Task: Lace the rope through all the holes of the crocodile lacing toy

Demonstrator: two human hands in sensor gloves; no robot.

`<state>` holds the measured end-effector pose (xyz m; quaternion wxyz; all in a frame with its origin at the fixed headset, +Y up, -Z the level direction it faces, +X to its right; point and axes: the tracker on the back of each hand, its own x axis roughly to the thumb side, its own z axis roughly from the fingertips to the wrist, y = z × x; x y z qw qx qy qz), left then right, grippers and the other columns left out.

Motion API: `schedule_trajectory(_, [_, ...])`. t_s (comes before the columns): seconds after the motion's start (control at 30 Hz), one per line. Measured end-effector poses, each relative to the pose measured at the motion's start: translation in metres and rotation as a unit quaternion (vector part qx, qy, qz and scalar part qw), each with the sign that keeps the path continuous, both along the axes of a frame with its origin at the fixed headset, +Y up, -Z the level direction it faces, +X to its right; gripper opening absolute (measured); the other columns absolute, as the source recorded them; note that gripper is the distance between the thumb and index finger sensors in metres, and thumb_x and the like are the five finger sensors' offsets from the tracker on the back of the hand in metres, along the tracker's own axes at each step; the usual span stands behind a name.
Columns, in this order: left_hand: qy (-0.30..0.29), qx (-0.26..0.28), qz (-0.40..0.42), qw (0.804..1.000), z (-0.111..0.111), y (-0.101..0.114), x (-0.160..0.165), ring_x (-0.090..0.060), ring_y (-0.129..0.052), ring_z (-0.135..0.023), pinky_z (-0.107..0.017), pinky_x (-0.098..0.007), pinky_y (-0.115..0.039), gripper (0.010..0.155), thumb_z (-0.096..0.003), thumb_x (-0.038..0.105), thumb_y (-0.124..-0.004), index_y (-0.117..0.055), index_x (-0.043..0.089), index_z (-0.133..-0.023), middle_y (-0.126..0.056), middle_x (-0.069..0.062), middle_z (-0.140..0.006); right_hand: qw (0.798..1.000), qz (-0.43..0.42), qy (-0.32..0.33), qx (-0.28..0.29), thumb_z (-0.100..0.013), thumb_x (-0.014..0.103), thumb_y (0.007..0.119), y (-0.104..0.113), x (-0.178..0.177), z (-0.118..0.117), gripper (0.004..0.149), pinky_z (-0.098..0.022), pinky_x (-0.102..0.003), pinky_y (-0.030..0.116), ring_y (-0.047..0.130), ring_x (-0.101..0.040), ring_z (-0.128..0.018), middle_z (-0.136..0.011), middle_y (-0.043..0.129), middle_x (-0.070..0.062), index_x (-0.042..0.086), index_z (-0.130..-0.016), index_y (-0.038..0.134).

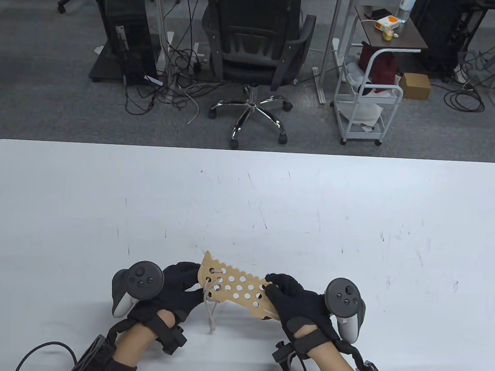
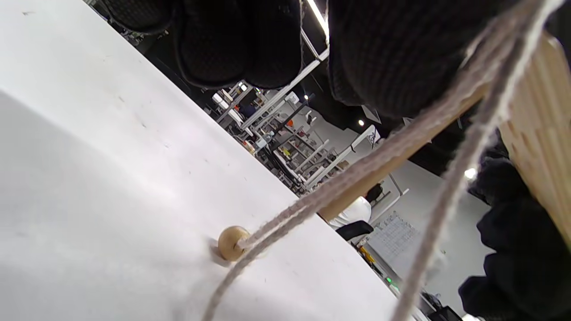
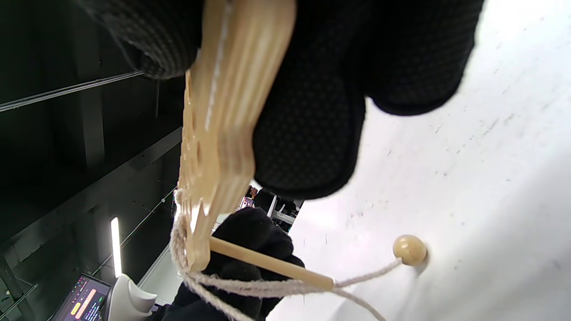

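The wooden crocodile board (image 1: pixel 241 289), full of round holes, is held above the white table (image 1: pixel 246 202) by both hands. My left hand (image 1: pixel 189 279) grips its left end, where the pale rope (image 1: pixel 211 313) is laced through a few holes and hangs down. My right hand (image 1: pixel 276 284) pinches the right end; from the right wrist the board's edge (image 3: pixel 223 111) shows between the fingers (image 3: pixel 312 133). A wooden needle (image 3: pixel 272 264) sticks out under the left end, tied to the rope (image 3: pixel 250 285). The rope's bead (image 3: pixel 409 249) lies on the table, seen also as the bead (image 2: pixel 233 243) from the left wrist.
The hands work near the table's front edge. Beyond the far edge stand an office chair (image 1: pixel 256 47), a computer tower (image 1: pixel 125 27) and a white trolley (image 1: pixel 368 96).
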<state>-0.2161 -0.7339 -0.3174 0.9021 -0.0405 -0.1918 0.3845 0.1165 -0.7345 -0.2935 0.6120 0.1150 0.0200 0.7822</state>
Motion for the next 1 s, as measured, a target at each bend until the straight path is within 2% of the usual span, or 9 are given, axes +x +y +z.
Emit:
schedule_trajectory(0.27, [-0.04, -0.024, 0.012, 0.999, 0.001, -0.006, 0.008, -0.029, -0.079, -0.084, -0.074, -0.055, -0.057, 0.052, -0.0382, 0.046, -0.091, -0.083, 0.049, -0.09, -0.077, -0.002, -0.096, 1.0, 0.005, 0.006, 0.001, -0.046, 0.039, 0.077, 0.0, -0.002, 0.001, 0.046, -0.038, -0.045, 0.085, 0.109, -0.023, -0.036, -0.06, 0.099, -0.006, 0.012, -0.084, 0.075])
schedule_trajectory(0.57, [-0.053, -0.046, 0.035, 0.997, 0.002, -0.009, 0.012, -0.029, -0.08, -0.083, -0.074, -0.055, -0.057, 0.045, -0.0387, 0.045, -0.089, -0.089, 0.046, -0.084, -0.078, -0.001, -0.094, 1.0, 0.004, 0.011, 0.0, -0.047, 0.038, 0.076, -0.001, -0.004, 0.001, 0.046, -0.038, -0.045, 0.085, 0.109, -0.023, -0.036, -0.06, 0.099, -0.006, 0.012, -0.084, 0.075])
schedule_trajectory(1.0, [0.014, -0.028, 0.046, 0.998, -0.003, -0.005, -0.006, -0.029, -0.079, -0.084, -0.074, -0.055, -0.057, 0.046, -0.041, 0.042, -0.083, -0.084, 0.043, -0.087, -0.077, -0.001, -0.095, 1.0, -0.001, -0.019, -0.002, -0.047, 0.038, 0.076, 0.002, 0.009, -0.004, 0.046, -0.038, -0.045, 0.085, 0.109, -0.023, -0.037, -0.06, 0.099, -0.005, 0.012, -0.085, 0.075])
